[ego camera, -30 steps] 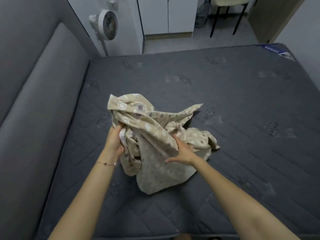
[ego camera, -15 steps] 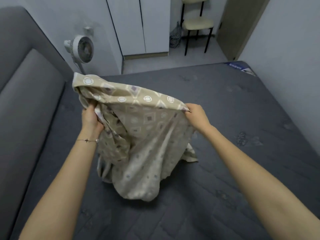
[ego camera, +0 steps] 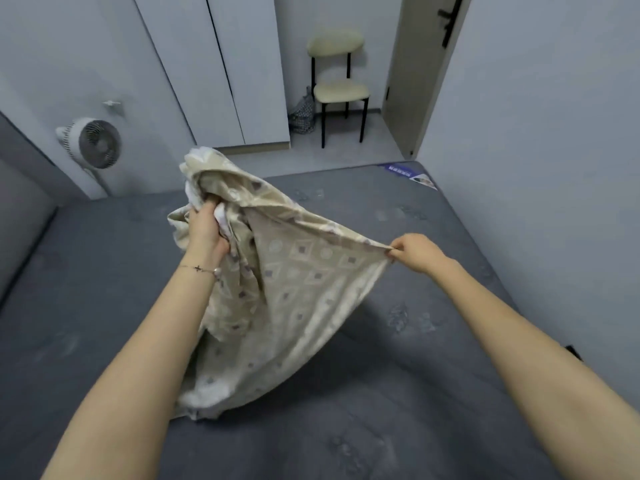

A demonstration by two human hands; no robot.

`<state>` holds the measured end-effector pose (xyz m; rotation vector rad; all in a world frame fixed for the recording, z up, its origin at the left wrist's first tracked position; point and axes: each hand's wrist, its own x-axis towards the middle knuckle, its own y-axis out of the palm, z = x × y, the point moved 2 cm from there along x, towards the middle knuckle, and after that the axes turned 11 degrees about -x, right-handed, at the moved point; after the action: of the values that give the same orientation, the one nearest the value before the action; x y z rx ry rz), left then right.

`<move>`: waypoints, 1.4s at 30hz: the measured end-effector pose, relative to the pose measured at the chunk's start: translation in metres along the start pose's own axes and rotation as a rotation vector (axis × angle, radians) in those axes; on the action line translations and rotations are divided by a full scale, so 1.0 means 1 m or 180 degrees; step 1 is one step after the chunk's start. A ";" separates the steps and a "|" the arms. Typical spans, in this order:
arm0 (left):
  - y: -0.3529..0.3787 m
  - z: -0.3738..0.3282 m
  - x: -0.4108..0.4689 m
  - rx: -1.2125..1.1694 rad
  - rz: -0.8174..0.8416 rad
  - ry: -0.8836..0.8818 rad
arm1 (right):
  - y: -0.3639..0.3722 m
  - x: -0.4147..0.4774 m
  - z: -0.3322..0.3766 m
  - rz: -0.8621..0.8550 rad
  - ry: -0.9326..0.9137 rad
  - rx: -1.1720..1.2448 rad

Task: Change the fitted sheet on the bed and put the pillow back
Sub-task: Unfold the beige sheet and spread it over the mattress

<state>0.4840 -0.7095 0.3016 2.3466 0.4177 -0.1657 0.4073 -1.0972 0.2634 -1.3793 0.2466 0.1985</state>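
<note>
You hold the beige patterned fitted sheet (ego camera: pixel 291 292) up over the bare grey mattress (ego camera: pixel 398 393), stretched between your two hands. Your left hand (ego camera: pixel 207 233) is closed around a bunched wad of the cloth, with more of it puffing up above your fingers, and a thin bracelet (ego camera: pixel 201 269) circles that wrist. Your right hand (ego camera: pixel 417 252) pinches one edge of the sheet between thumb and fingertips and draws it out taut to the right. From that stretched edge the rest of the sheet hangs down, and its lowest folds rest on the mattress between your forearms. Beyond the bed, a white fan (ego camera: pixel 95 143) is at the left by the wall, a white wardrobe (ego camera: pixel 225 71) stands past the far edge, and a cream chair (ego camera: pixel 341 90) with black legs sits beside a door (ego camera: pixel 422 74).
</note>
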 end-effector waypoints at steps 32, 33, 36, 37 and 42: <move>0.322 0.154 -0.005 0.0800 0.0827 -0.0106 | -0.231 0.003 -0.256 -0.2296 0.1107 0.2057; 0.309 0.164 -0.008 0.1258 0.0805 -0.0098 | -0.200 0.001 -0.267 -0.1855 0.1156 0.1910; 0.269 0.189 -0.011 0.2627 0.1010 -0.0122 | -0.128 -0.013 -0.293 -0.1262 0.1540 0.1712; 0.257 0.197 -0.012 0.2845 0.1121 -0.0178 | -0.114 -0.018 -0.295 -0.1280 0.1601 0.1702; 0.195 0.242 -0.052 0.3312 0.1458 -0.0402 | -0.056 -0.039 -0.279 -0.1046 0.1652 0.1327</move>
<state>0.5028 -1.0217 0.2658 3.3330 -0.3910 -0.3716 0.3695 -1.3818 0.2792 -1.0144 0.4574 -0.4697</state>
